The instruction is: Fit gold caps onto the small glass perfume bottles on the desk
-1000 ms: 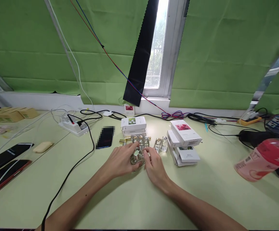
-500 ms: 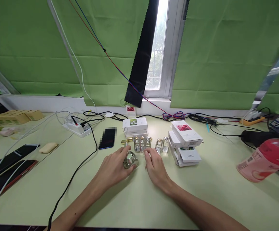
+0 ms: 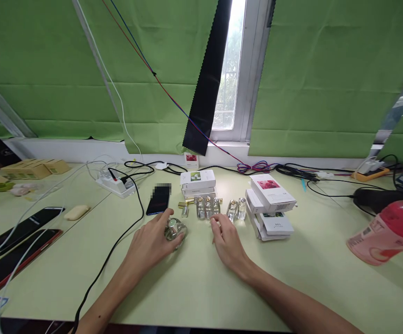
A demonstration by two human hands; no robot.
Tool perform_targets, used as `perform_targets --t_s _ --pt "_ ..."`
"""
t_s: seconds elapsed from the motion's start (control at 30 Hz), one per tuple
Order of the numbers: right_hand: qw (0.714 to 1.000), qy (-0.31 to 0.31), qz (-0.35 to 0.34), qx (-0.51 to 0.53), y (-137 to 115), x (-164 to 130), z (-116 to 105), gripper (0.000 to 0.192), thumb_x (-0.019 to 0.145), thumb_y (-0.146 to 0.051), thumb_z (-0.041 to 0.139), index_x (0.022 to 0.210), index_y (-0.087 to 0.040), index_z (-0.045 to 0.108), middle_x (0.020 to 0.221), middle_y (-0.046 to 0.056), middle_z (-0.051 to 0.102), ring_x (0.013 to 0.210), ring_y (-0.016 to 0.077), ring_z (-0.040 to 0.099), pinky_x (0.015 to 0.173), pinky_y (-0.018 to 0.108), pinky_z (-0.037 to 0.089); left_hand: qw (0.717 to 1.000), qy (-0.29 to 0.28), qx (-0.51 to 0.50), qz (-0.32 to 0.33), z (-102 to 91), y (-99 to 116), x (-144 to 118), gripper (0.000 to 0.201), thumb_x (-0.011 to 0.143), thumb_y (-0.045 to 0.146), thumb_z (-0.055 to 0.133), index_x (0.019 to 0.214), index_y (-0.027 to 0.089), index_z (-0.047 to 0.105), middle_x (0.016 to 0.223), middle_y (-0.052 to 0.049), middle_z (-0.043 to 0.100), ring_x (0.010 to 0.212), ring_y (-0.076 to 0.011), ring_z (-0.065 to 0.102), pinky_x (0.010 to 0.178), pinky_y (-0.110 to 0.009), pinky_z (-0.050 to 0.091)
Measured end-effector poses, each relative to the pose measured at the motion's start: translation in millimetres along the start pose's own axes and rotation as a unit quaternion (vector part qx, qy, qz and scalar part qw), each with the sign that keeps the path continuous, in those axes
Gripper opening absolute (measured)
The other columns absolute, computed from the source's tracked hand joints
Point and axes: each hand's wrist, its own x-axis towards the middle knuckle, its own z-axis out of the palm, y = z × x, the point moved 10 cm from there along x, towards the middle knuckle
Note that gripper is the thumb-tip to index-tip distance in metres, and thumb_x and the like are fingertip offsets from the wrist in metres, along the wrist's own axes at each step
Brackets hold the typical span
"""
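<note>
Further left than half a second ago is the round glass bottle [image 3: 180, 228], at lower centre-left of the frame. I see the left hand [image 3: 151, 237] wrapped around it, thumb and fingers curved against its sides. On the right hand [image 3: 227, 241], near centre, the fingers bend close together; I cannot tell whether they pinch anything. Just beyond, mid-frame, three small bottles [image 3: 208, 208] sit in a row, with two more bottles [image 3: 242, 209] to their right. As I judge it, the round bottle is already well apart from that row, but not yet released.
</note>
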Motion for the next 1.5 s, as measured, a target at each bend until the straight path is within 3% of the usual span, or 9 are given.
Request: perform_targets --t_s 0.2,0.5,0.77,1.5 --pt "1.000 -0.001 0.003 0.001 -0.1 -0.1 -0.6 0.031 0.105 -0.037 0.032 0.100 -0.022 0.060 0.098 0.006 0.062 0.086 0.0201 0.062 0.076 0.033 0.048 0.999 0.016 0.006 -0.037 -6.3 -12.6 8.1 0.044 0.085 0.051 0.053 0.120 0.024 0.050 0.101 -0.009 0.071 0.086 -0.0318 0.068 0.059 -0.030 0.036" --pt "1.000 -0.002 0.003 -0.006 -0.9 0.3 0.1 0.031 0.104 -0.036 0.034 0.101 -0.022 0.060 0.098 0.006 0.063 0.086 0.0200 0.063 0.077 0.034 0.048 0.998 0.021 0.015 -0.052 -6.9 -20.6 23.7 0.046 0.085 0.051 0.051 0.120 0.022 0.049 0.098 -0.010 0.069 0.085 -0.0327 0.067 0.059 -0.031 0.037" --pt "1.000 -0.004 -0.001 -0.007 -0.8 0.2 0.4 0.031 0.104 -0.037 0.034 0.103 -0.021 0.061 0.100 0.006 0.064 0.086 0.0200 0.064 0.074 0.033 0.050 0.998 0.018 0.007 -0.061 -7.5 -18.7 31.8 0.046 0.085 0.050 0.052 0.122 0.021 0.048 0.110 -0.012 0.069 0.093 -0.0331 0.068 0.063 -0.032 0.040" --pt "1.000 -0.024 0.003 -0.014 0.5 0.0 4.7 0.031 0.104 -0.035 0.033 0.099 -0.021 0.060 0.094 0.005 0.062 0.086 0.0203 0.060 0.078 0.033 0.045 0.999 0.023 -0.005 -0.040 -0.4 -9.8 42.2 0.049 0.088 0.049 0.051 0.126 0.020 0.045 0.114 -0.013 0.068 0.096 -0.0336 0.067 0.063 -0.032 0.039"
